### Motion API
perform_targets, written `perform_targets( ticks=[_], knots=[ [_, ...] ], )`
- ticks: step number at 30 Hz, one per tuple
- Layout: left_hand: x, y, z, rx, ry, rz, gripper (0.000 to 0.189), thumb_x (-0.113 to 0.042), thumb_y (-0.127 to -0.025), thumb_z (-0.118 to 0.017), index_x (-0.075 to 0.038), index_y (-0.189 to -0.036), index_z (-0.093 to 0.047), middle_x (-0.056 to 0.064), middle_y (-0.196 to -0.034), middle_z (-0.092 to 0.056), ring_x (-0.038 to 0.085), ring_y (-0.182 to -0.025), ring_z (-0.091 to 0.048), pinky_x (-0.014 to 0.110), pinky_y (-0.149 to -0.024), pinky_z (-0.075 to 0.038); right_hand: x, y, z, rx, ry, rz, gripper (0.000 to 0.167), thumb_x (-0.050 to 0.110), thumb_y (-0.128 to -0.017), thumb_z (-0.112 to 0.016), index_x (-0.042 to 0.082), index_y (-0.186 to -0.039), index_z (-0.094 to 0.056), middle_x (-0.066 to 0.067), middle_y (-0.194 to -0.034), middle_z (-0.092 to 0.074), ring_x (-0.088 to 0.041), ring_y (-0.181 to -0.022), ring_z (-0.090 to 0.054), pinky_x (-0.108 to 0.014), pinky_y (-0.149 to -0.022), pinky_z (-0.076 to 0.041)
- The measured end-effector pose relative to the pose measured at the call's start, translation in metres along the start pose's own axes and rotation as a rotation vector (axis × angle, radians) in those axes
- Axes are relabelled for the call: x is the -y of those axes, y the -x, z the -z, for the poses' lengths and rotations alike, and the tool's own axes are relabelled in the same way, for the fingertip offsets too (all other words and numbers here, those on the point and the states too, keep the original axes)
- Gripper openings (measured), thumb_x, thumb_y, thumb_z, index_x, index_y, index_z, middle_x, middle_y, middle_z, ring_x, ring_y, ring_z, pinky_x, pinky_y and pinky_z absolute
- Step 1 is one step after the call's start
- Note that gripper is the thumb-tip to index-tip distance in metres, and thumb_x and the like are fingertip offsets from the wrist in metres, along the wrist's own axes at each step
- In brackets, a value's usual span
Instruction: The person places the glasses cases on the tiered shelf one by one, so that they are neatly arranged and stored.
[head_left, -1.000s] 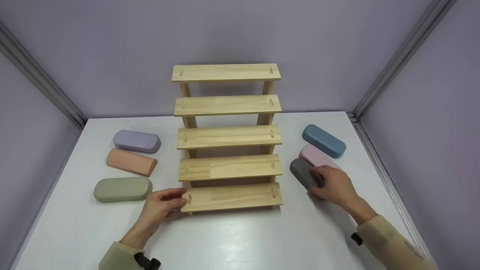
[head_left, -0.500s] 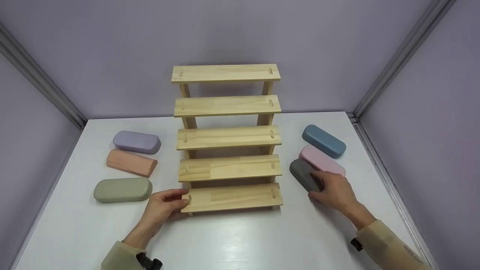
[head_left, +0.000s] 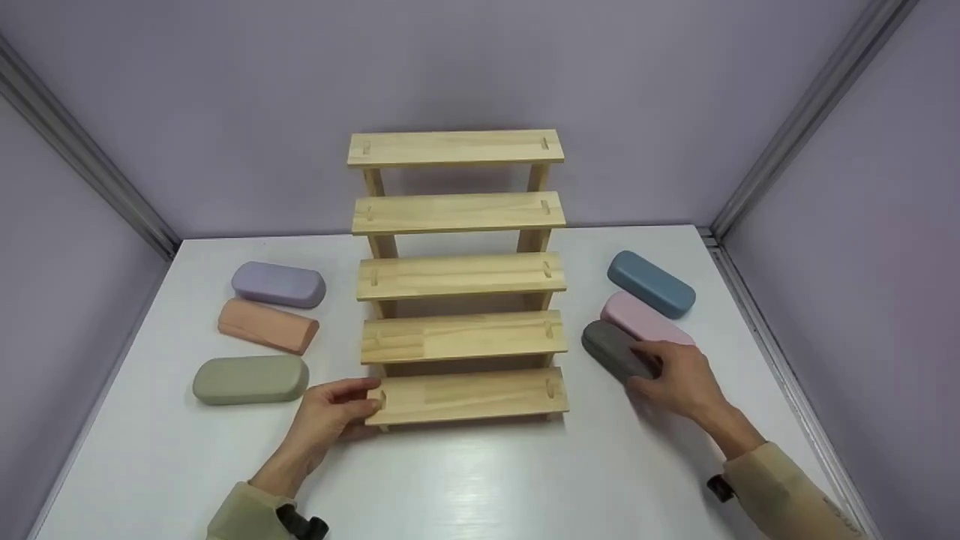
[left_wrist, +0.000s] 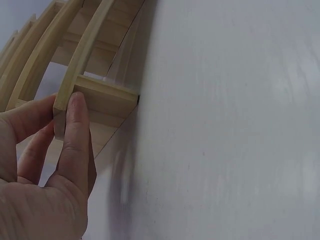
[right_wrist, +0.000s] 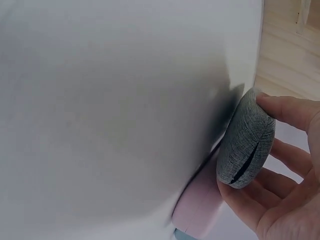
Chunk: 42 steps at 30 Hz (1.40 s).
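Observation:
In the head view, a stepped wooden display rack (head_left: 465, 397) stands mid-table, its shelves rising toward the back wall. My left hand (head_left: 319, 420) pinches the left end of its lowest shelf; the left wrist view shows thumb and fingers around the board end (left_wrist: 61, 117). On the right, my right hand (head_left: 679, 379) grips the near end of a dark grey glasses case (head_left: 609, 346). The right wrist view shows the case's woven-looking surface (right_wrist: 245, 142) and a dark slit at its end. Right beside it lies a pink glasses case (head_left: 637, 315), partly covered by my fingers.
A blue glasses case (head_left: 651, 283) lies behind the pink one. Left of the rack are a purple case (head_left: 277, 283), an orange case (head_left: 268, 326) and a green case (head_left: 251, 379). Pale walls (head_left: 450, 60) close in the white table (head_left: 465, 487) at the back and sides.
My right hand has shifted slightly nearer along the grey case, uncovering more of the pink one. My left hand stays on the lowest shelf. The head view has drifted a little.

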<state>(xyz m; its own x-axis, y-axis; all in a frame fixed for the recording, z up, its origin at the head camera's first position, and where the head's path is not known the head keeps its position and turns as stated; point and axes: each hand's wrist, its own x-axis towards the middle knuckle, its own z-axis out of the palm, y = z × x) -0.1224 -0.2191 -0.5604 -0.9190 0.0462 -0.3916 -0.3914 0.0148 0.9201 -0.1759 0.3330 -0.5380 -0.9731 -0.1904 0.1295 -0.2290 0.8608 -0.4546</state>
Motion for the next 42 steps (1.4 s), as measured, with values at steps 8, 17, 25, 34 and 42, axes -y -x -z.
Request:
perform_targets(
  ticks=[8, 17, 25, 34, 42],
  knots=[
    [0.0, -0.001, 0.0, -0.018, -0.026, -0.008, 0.049, 0.0, -0.097, -0.083, 0.005, -0.144, -0.072, 0.003, -0.111, -0.078, 0.01, -0.098, -0.077, 0.023, -0.082, -0.07, 0.008, -0.003, 0.023, -0.007, -0.044, 0.047, 0.044, 0.009, -0.086, -0.094, 0.006, -0.129, -0.083, -0.016, -0.122, -0.085, -0.026, -0.099, -0.077, -0.041, -0.085, -0.064],
    [0.001, -0.002, 0.0, -0.032, -0.038, -0.016, 0.048, 0.0, -0.095, -0.084, 0.005, -0.142, -0.074, 0.003, -0.111, -0.079, 0.009, -0.098, -0.076, 0.022, -0.081, -0.069, 0.019, -0.017, 0.055, 0.021, -0.06, 0.069, 0.046, 0.007, -0.085, -0.091, 0.005, -0.13, -0.083, -0.019, -0.118, -0.085, -0.027, -0.096, -0.076, -0.034, -0.081, -0.061],
    [-0.001, -0.001, -0.001, -0.041, -0.045, -0.023, 0.046, -0.001, -0.095, -0.084, 0.005, -0.14, -0.075, 0.004, -0.114, -0.08, 0.01, -0.1, -0.075, 0.02, -0.082, -0.068, 0.028, -0.032, 0.086, -0.002, -0.089, 0.095, 0.046, 0.006, -0.084, -0.091, 0.005, -0.13, -0.083, -0.024, -0.121, -0.084, -0.03, -0.099, -0.076, -0.018, -0.079, -0.057],
    [0.0, -0.002, 0.001, 0.004, -0.049, -0.017, 0.049, -0.004, -0.098, -0.082, 0.004, -0.145, -0.072, 0.003, -0.113, -0.079, 0.009, -0.098, -0.077, 0.022, -0.082, -0.069, 0.044, -0.046, 0.121, 0.01, -0.145, 0.072, 0.049, 0.007, -0.087, -0.093, 0.01, -0.135, -0.082, -0.022, -0.133, -0.081, -0.016, -0.1, -0.075, -0.002, -0.079, -0.05],
    [0.0, -0.002, 0.002, 0.008, -0.041, -0.016, 0.05, -0.004, -0.098, -0.083, 0.005, -0.146, -0.071, 0.002, -0.112, -0.079, 0.008, -0.098, -0.078, 0.022, -0.082, -0.069, 0.066, -0.064, 0.144, -0.01, -0.191, 0.102, 0.049, 0.002, -0.085, -0.092, 0.01, -0.133, -0.083, -0.02, -0.128, -0.082, 0.0, -0.088, -0.069, -0.003, -0.076, -0.052]
  ],
)
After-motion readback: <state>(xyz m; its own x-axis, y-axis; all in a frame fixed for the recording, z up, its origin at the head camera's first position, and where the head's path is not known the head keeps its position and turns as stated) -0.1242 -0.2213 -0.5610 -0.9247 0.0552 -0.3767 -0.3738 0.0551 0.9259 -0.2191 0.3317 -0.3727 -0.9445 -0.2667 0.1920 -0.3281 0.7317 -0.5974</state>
